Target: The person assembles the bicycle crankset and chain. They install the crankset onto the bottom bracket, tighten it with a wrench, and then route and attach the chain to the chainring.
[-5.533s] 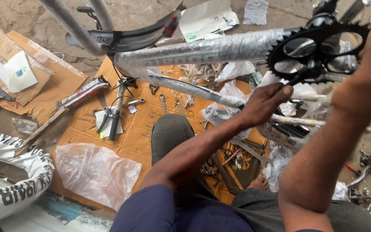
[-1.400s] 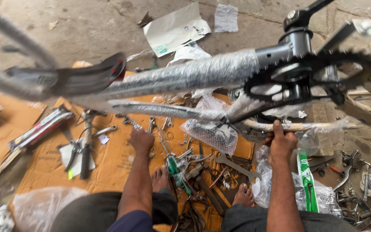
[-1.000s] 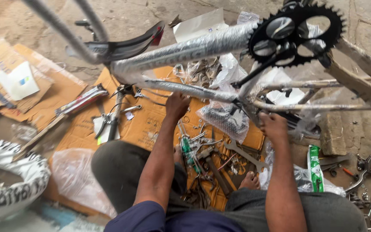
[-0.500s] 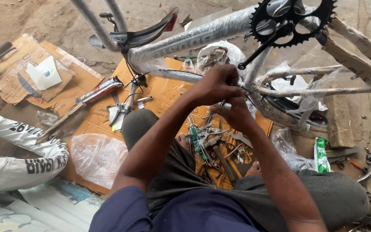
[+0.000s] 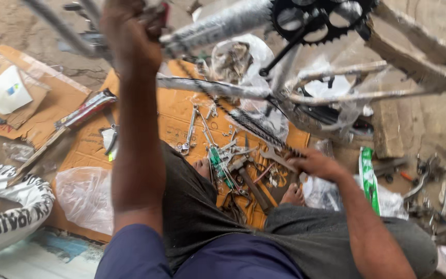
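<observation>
Gripping high, your left hand (image 5: 130, 31) is closed around the wrapped bicycle frame (image 5: 223, 26), which hangs over the orange cardboard (image 5: 176, 113). Your right hand (image 5: 313, 164) pinches the lower end of the black chain (image 5: 256, 129), beside the loose wrenches (image 5: 192, 129) near your feet.

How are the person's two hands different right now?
The left hand is raised high, gripping the wrapped bicycle frame; the right hand is low, near the floor. The left hand holds a thick tube, while the right hand pinches the thin black chain. Both are bare and both touch parts of the same bicycle.
</observation>
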